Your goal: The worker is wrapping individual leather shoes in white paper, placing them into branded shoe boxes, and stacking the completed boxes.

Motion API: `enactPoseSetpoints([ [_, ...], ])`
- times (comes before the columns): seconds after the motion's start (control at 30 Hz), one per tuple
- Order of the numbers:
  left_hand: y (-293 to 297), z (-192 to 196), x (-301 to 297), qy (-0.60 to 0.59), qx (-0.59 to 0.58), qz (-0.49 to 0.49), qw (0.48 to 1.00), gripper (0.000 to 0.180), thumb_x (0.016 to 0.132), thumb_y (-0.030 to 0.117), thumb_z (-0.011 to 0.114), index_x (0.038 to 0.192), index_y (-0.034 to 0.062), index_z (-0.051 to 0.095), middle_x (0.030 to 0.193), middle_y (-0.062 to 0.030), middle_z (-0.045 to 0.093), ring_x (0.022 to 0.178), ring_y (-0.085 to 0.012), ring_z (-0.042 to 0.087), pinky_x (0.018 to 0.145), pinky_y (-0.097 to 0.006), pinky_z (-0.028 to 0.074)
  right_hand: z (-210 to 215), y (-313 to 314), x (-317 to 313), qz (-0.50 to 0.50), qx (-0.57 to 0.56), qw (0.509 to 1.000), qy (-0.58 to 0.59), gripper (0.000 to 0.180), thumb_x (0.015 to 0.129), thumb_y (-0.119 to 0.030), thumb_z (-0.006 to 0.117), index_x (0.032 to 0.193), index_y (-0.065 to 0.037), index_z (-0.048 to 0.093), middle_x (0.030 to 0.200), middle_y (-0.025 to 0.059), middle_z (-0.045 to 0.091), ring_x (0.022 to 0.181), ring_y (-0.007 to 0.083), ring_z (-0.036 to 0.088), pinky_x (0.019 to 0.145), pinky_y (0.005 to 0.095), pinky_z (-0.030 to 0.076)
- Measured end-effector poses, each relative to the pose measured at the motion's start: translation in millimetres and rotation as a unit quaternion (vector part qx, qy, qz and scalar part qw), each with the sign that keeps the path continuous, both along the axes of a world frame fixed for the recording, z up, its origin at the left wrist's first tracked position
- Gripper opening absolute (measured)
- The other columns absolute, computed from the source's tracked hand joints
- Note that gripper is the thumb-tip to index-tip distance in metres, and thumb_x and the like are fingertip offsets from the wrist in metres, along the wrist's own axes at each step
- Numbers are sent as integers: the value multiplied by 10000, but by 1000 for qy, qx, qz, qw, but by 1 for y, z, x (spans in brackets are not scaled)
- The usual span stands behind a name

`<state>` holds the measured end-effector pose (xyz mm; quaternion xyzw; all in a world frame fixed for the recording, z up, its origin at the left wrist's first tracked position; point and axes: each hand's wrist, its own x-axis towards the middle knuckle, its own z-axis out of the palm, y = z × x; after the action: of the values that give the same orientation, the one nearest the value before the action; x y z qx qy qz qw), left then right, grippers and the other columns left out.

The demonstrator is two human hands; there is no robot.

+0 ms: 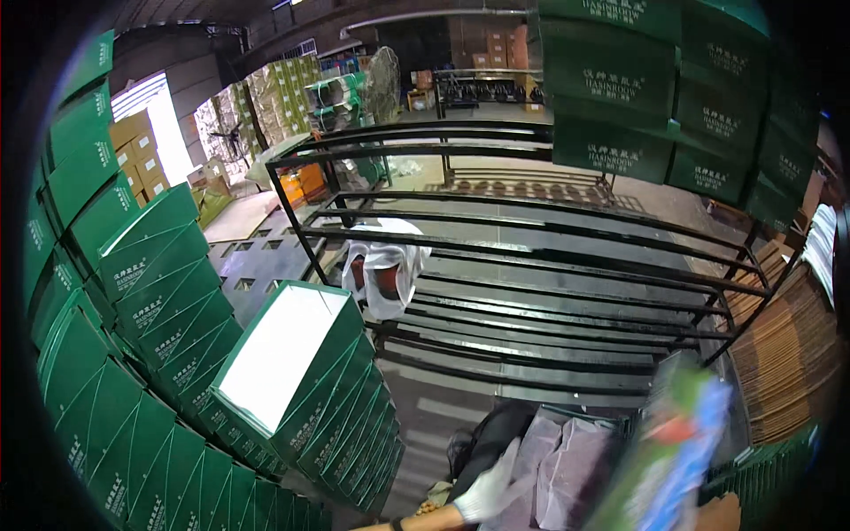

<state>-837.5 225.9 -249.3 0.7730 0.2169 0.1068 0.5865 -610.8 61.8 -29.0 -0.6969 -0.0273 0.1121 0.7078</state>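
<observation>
My left hand (489, 488), in a white glove with a dark band at the wrist, reaches in from the bottom edge. Its fingers look stretched out beside some pale, greyish-purple wrapped packs (571, 460). To the right of those stands a tall package (664, 451) in green, blue and white, smeared by motion. My right hand does not show clearly; a tan patch at the lower right, beside the package, may be part of my arm or cardboard. A black cloth-like bundle (496, 442) lies just beyond my left glove.
Green box stacks (159, 301) fill the left; one open-topped green box (341, 345) shows a white inside. A black metal rack (531, 257) spans the middle, with a white plastic bag (390, 265) hanging on it. More green boxes (611, 80) stand upper right; flat cardboard (784, 354) is piled right.
</observation>
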Motion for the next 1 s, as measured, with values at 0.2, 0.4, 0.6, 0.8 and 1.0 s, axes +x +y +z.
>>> enactPoseSetpoints([
  [0.2, -24, -49, -40, -96, -131, -46, 986, 931, 960, 82, 786, 1734, 32, 272, 1317, -179, 667, 1213, -269, 676, 1058, -377, 568, -208, -127, -135, 181, -290, 935, -98, 999, 935, -114, 799, 1747, -13, 225, 1719, 246, 401, 1557, 362, 421, 1253, 429, 397],
  [0.4, 78, -132, 108, 36, -471, -121, 873, 861, 1082, 630, 614, 1694, 68, 385, 1552, -146, 562, 1369, -222, 583, 942, -372, 579, -176, -21, -17, 208, 125, 970, 17, 1086, 722, -60, 748, 1716, -79, 311, 1399, 113, 626, 1142, 216, 669, 965, 332, 563],
  [0.6, 36, -13, 108, 16, -417, -116, 901, 627, 1073, 234, 724, 1628, 129, 450, 1373, -86, 658, 1209, -232, 694, 795, -368, 627, -200, -71, -16, 96, -24, 989, -114, 753, 960, -69, 801, 1636, -28, 473, 1450, 134, 605, 1289, 220, 567, 1109, 350, 483],
  [0.8, 18, -25, 66, -78, -439, -38, 894, 1061, 869, 48, 834, 1747, 34, 239, 1443, -147, 624, 1318, -241, 619, 1126, -394, 536, -166, -57, -49, 114, -33, 988, -102, 654, 1076, -163, 697, 1677, -90, 451, 1544, 121, 564, 1395, 243, 515, 1196, 351, 420],
  [1.0, 21, -19, 24, -186, -297, -90, 932, 1122, 844, 97, 862, 1756, 33, 211, 1510, -173, 597, 1383, -254, 586, 1175, -402, 493, -202, -83, -124, 166, -26, 985, 41, 1037, 967, -87, 755, 1781, -40, 114, 1808, 197, 237, 1626, 309, 289, 1308, 415, 321],
])
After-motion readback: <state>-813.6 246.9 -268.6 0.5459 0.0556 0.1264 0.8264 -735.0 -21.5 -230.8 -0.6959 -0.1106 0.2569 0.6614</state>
